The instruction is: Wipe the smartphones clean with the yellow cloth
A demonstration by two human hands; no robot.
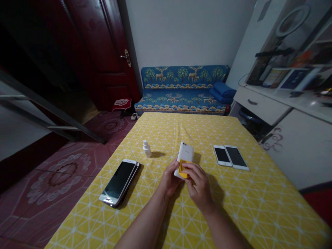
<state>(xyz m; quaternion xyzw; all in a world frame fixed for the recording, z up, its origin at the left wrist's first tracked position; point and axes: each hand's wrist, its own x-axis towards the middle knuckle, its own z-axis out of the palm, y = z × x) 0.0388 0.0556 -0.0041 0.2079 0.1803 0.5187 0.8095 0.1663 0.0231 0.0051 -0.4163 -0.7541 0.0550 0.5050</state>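
A white smartphone point(185, 152) is held above the middle of the table, its back with the camera facing up. My left hand point(170, 178) is closed around its lower left side. In my right hand point(198, 183) a yellow cloth point(183, 168) is pinched, pressed against the lower part of the phone's back. To the left of the hands stands a small white spray bottle point(147, 149). Two stacked phones point(119, 182) lie near the left table edge. On the right, a smaller white phone point(222, 155) and a larger white phone point(237, 157) lie side by side, screens up.
A yellow patterned tablecloth point(207, 131) covers the table. Behind it is a blue sofa point(178, 93) with a deer print. A white cabinet point(298, 145) with cluttered shelves stands at the right. At the left are a dark red door point(103, 45), a small stool point(121, 103) and a metal ladder point(52, 110).
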